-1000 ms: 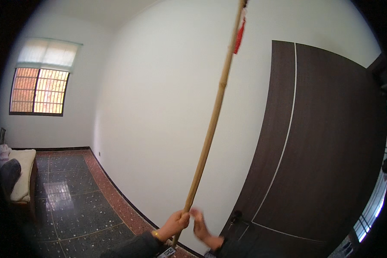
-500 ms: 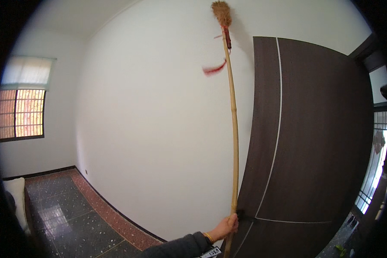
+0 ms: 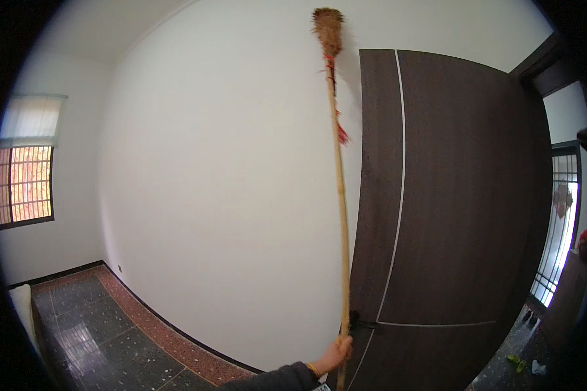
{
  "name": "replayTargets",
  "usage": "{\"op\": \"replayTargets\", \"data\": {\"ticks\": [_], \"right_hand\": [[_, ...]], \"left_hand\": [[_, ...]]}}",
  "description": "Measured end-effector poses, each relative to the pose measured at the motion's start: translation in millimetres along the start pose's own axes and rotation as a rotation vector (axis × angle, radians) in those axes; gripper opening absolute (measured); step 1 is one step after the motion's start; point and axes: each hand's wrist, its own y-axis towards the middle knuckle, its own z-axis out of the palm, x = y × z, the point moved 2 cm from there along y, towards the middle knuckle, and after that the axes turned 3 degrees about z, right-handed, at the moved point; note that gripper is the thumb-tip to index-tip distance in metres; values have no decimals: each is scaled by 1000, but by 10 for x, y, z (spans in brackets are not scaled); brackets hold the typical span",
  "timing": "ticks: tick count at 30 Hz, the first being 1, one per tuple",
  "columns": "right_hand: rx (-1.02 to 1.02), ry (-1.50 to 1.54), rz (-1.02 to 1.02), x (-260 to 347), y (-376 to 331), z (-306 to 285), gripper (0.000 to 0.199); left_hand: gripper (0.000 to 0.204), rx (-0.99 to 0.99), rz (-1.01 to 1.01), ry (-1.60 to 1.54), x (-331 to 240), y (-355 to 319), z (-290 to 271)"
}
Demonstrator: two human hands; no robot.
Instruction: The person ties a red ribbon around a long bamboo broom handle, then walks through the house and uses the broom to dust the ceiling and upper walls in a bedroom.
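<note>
My left hand [image 3: 336, 355], in a dark sleeve with a yellow band at the wrist, grips the lower part of a long bamboo pole [image 3: 340, 215]. The pole stands almost upright in front of the white wall [image 3: 222, 195]. At its top a brown bristly brush head [image 3: 328, 27] reaches up near the ceiling, touching or just short of the wall. A red tassel [image 3: 341, 134] hangs from the pole below the head. My right hand is out of the picture.
A tall dark brown door [image 3: 456, 215] with thin pale lines stands open just right of the pole, its handle [image 3: 360, 320] near my hand. A barred window [image 3: 23, 182] is far left. Dark floor tiles [image 3: 104, 332] have a red border along the wall.
The pole has swung upright and its brush head has come into view high on the wall. My right hand, earlier on the pole beside the left, has dropped out of view.
</note>
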Motion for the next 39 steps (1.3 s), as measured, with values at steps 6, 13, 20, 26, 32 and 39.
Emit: {"op": "replayTargets", "data": {"ticks": [6, 13, 20, 26, 32, 39], "right_hand": [[-11, 0, 29, 22, 4, -87, 37], [-23, -8, 63, 35, 49, -36, 38], [-56, -22, 95, 115, 150, 114, 38], [-77, -32, 130, 152, 214, 288, 39], [-86, -35, 159, 175, 278, 394, 40], [-86, -32, 173, 214, 501, 534, 42]], "left_hand": [[24, -260, 176, 49, -772, 482, -332], [27, -184, 431, 220, -1410, 831, -331], [34, 60, 278, 247, -893, -6, -510], [30, -12, 385, 217, -1504, 337, -869], [43, -1, 455, 242, -2068, 547, -1055], [47, 184, 336, 181, -1827, 295, -1178]]}}
